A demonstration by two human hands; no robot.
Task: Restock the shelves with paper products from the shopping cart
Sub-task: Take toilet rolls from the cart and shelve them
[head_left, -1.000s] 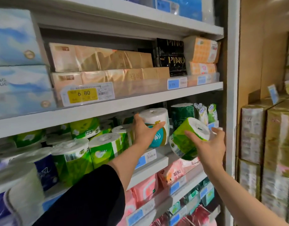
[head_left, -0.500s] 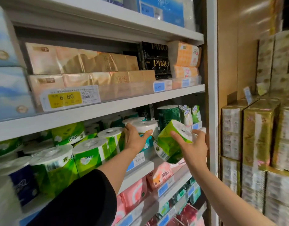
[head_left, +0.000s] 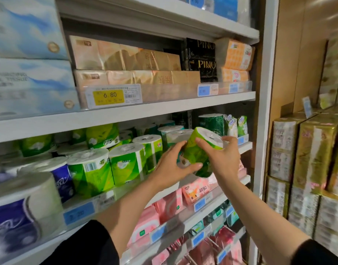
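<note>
Both hands held one green toilet paper roll [head_left: 199,150] in front of the middle shelf [head_left: 126,113], the white board that carried the yellow 6.80 price tag [head_left: 109,96]. The roll was below this shelf, tilted, with its white top end turned up and to the right. The right hand [head_left: 221,159] gripped it from the right side, the fingers curled over the upper rim and the thumb across the green wrapper. The left hand [head_left: 173,165] gripped it from the left and from below, the fingers spread on the wrapper and the thumb under it. The roll was not set down; it hung just in front of the standing rolls.

Under the middle shelf stood a row of green wrapped rolls [head_left: 126,165], and to the left of them blue wrapped rolls [head_left: 61,180]. On the middle shelf lay tan tissue packs [head_left: 126,58] and black PINO packs [head_left: 202,58].
</note>
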